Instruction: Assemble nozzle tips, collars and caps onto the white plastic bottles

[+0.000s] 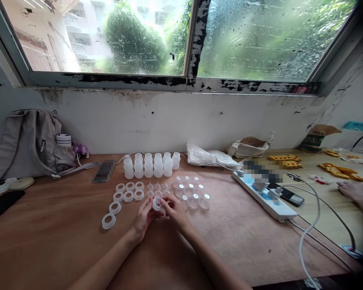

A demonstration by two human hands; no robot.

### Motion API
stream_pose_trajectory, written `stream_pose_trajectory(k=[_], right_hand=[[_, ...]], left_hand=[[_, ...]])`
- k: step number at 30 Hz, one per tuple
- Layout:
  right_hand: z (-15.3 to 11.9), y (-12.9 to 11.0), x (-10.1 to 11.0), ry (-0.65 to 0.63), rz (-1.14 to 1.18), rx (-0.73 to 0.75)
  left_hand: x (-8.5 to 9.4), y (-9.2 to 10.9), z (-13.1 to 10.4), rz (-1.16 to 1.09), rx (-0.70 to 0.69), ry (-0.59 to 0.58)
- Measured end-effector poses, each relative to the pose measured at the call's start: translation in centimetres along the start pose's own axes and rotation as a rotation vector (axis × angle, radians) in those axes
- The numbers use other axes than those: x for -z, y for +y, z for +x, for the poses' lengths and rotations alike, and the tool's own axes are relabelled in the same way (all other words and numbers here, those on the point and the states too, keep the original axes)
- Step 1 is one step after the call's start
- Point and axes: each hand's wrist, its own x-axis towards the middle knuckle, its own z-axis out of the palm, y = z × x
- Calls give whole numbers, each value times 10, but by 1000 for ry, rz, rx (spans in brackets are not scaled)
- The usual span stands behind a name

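Over the front of the wooden table, my left hand [144,218] and my right hand [176,210] both have their fingers closed on a translucent screw ring [157,204], one at each side. Whether a teat sits inside it is too small to tell. Just beyond my hands stand clear silicone teats [157,186], partly hidden by my fingers. Several loose screw rings [128,196] lie to the left, two of them trailing toward me. To the right are rows of clear round caps [194,204] with small white discs among them. Frosted small bottles [148,168] stand upright in rows behind.
A white power strip [266,197] with plugs and cables lies right of the caps. A phone [103,171] and a grey backpack [33,145] are at left. White packaging [210,156] lies by the wall. Another person's hand [355,191] rests near yellow parts [340,171] at far right.
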Motion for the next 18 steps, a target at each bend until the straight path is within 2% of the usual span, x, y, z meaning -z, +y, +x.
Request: stream_pose_trajectory(k=[8,11,16,18], right_hand=[[-1,-4,0,-94,86,-80],[-1,-5,0,-70,129,-80],[1,-3,-1,7,189,-88],[1,-1,-2,4,215,-105]], left_hand=[[0,0,0,130,3,0],[1,0,0,255,-86,7],[3,4,0,578,-300,127],[4,6,-1,680,-334,120]])
